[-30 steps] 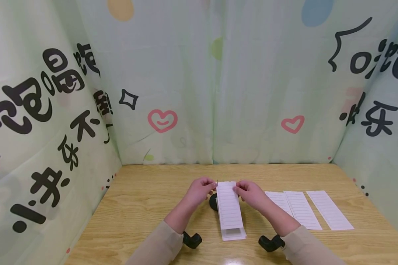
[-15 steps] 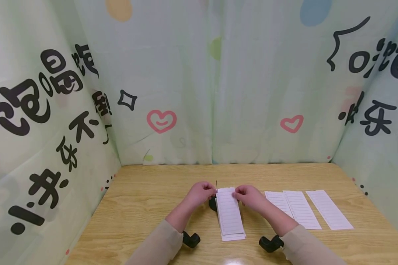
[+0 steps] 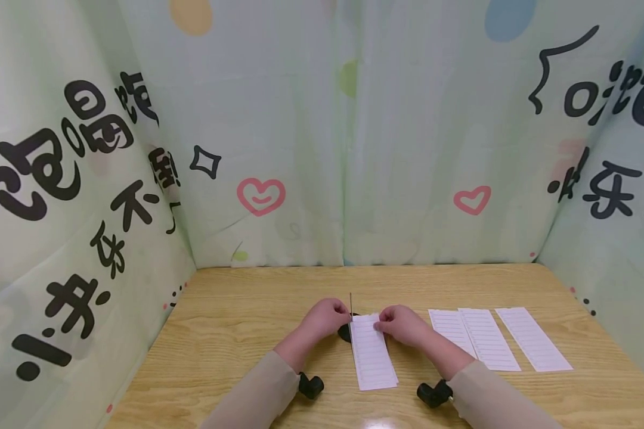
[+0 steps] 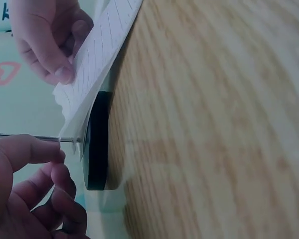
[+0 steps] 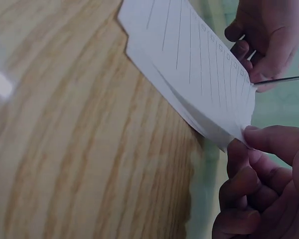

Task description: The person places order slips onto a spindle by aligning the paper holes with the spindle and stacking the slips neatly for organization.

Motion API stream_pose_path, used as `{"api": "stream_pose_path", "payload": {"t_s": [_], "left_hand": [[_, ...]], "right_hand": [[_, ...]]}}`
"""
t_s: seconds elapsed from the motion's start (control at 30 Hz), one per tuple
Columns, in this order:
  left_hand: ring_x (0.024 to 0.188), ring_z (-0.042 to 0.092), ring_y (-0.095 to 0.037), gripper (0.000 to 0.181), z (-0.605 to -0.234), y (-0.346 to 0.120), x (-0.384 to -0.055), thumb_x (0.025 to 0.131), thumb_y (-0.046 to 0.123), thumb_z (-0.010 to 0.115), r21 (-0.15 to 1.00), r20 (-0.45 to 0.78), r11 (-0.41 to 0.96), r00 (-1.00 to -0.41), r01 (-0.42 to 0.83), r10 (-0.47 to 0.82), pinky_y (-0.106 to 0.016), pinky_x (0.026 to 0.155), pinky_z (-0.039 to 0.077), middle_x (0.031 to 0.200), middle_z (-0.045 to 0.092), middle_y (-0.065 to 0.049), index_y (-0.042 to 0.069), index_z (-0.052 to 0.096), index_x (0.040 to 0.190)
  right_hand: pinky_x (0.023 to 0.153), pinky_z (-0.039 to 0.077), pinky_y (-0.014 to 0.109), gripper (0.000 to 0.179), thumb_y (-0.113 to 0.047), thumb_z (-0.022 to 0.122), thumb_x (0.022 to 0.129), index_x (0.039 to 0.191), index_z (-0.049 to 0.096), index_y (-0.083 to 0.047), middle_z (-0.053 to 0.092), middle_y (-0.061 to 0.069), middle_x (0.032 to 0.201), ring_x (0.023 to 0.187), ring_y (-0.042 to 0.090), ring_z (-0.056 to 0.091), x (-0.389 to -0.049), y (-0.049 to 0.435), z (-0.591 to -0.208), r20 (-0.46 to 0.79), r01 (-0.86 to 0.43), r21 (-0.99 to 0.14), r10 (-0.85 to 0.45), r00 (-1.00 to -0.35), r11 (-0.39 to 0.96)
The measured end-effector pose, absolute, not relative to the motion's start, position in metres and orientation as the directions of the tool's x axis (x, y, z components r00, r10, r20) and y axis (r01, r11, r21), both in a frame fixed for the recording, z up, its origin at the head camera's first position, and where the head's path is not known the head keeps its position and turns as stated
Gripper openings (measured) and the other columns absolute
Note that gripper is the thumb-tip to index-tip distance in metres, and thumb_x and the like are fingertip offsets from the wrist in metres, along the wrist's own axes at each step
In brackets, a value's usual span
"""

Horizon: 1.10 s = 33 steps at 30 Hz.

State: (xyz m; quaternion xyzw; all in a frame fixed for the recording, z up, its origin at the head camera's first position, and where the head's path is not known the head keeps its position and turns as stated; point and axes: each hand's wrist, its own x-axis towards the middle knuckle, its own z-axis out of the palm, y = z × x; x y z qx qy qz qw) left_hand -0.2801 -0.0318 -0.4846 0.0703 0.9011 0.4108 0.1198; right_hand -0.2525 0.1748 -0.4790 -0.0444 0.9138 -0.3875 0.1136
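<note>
A lined white paper slip (image 3: 372, 357) lies over the black base (image 4: 97, 149) of a bill spike, its thin metal rod (image 3: 351, 302) passing through the slip near the far left corner. My left hand (image 3: 324, 317) pinches that corner right at the rod. At the far right corner, my right hand (image 3: 405, 325) grips the slip between thumb and fingers, keeping that edge raised, as the right wrist view shows. Under the top slip, the edge of another sheet (image 5: 162, 94) shows. Most of the base is hidden by paper.
To the right, two overlapping lined slips (image 3: 488, 341) and a separate one (image 3: 533, 341) lie on the wooden table (image 3: 236, 333). A printed curtain (image 3: 300, 119) surrounds the table's back and sides. Black wrist mounts (image 3: 434, 393) stick out from both sleeves.
Both hands have moved down and nearer, sliding the top slip down the rod. More of the rod now shows above it, and the slip has settled over the sheets beneath.
</note>
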Motion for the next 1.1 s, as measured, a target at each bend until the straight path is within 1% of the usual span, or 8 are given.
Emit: {"api": "stream_pose_path", "payload": {"t_s": [0.2, 0.3, 0.53, 0.63, 0.83, 0.93, 1.1], "left_hand": [[0.061, 0.051, -0.016, 0.015, -0.484, -0.028, -0.279, 0.091, 0.022, 0.07, 0.668, -0.155, 0.741, -0.962, 0.066, 0.225, -0.028, 0.056, 0.041, 0.073, 0.057, 0.0, 0.015, 0.064, 0.079], [0.06, 0.051, -0.016, 0.017, -0.484, -0.027, -0.278, 0.092, 0.023, 0.07, 0.634, -0.162, 0.77, -0.962, 0.068, 0.219, -0.028, 0.055, 0.04, 0.071, 0.056, 0.0, 0.016, 0.063, 0.078], [0.062, 0.052, -0.016, 0.017, -0.485, -0.029, -0.277, 0.091, 0.027, 0.072, 0.615, -0.141, 0.785, -0.97, 0.071, 0.198, -0.028, 0.056, 0.041, 0.073, 0.057, 0.001, 0.016, 0.063, 0.082], [0.064, 0.052, -0.016, 0.018, -0.487, -0.032, -0.276, 0.089, 0.029, 0.074, 0.623, -0.129, 0.78, -0.975, 0.06, 0.179, -0.029, 0.058, 0.041, 0.076, 0.057, 0.002, 0.015, 0.063, 0.086], [0.076, 0.054, -0.017, 0.027, -0.488, -0.039, -0.275, 0.086, 0.028, 0.078, 0.659, -0.136, 0.751, -0.977, 0.033, 0.163, -0.033, 0.069, 0.046, 0.089, 0.061, 0.0, 0.012, 0.064, 0.102], [0.08, 0.054, -0.018, 0.032, -0.491, -0.043, -0.274, 0.084, 0.027, 0.079, 0.672, -0.151, 0.74, -0.973, 0.029, 0.175, -0.036, 0.074, 0.047, 0.093, 0.06, -0.001, 0.011, 0.064, 0.109], [0.087, 0.054, -0.02, 0.041, -0.494, -0.046, -0.275, 0.082, 0.024, 0.081, 0.674, -0.162, 0.737, -0.963, 0.051, 0.215, -0.04, 0.082, 0.049, 0.099, 0.062, -0.003, 0.011, 0.067, 0.118]], "right_hand": [[0.059, 0.033, 0.028, 0.025, -0.018, 0.07, 0.092, 0.073, 0.057, -0.009, 0.046, 0.0, 0.064, 0.062, 0.015, 0.044, -0.253, 0.174, -0.483, -0.176, 0.002, -0.697, -0.168, -0.97, 0.717], [0.059, 0.033, 0.029, 0.024, -0.019, 0.071, 0.092, 0.074, 0.057, -0.009, 0.046, 0.0, 0.065, 0.062, 0.015, 0.044, -0.253, 0.175, -0.484, -0.175, -0.002, -0.684, -0.166, -0.97, 0.73], [0.061, 0.038, 0.03, 0.017, -0.021, 0.072, 0.091, 0.092, 0.062, -0.008, 0.054, 0.003, 0.075, 0.067, 0.017, 0.048, -0.249, 0.177, -0.48, -0.165, 0.018, -0.687, -0.132, -0.977, 0.726], [0.061, 0.04, 0.03, 0.018, -0.021, 0.072, 0.09, 0.097, 0.063, -0.007, 0.057, 0.003, 0.076, 0.067, 0.017, 0.05, -0.246, 0.18, -0.479, -0.155, 0.02, -0.695, -0.123, -0.98, 0.719], [0.061, 0.041, 0.031, 0.022, -0.022, 0.073, 0.089, 0.103, 0.064, -0.006, 0.057, 0.003, 0.079, 0.068, 0.017, 0.051, -0.244, 0.192, -0.48, -0.119, -0.006, -0.688, -0.122, -0.985, 0.726], [0.062, 0.042, 0.032, 0.024, -0.022, 0.074, 0.089, 0.105, 0.065, -0.007, 0.057, 0.003, 0.081, 0.07, 0.018, 0.051, -0.243, 0.203, -0.48, -0.107, -0.021, -0.684, -0.128, -0.986, 0.729], [0.061, 0.042, 0.033, 0.03, -0.023, 0.072, 0.09, 0.113, 0.065, -0.004, 0.056, 0.004, 0.085, 0.07, 0.018, 0.05, -0.238, 0.226, -0.476, -0.099, -0.042, -0.677, -0.147, -0.984, 0.735]]}}
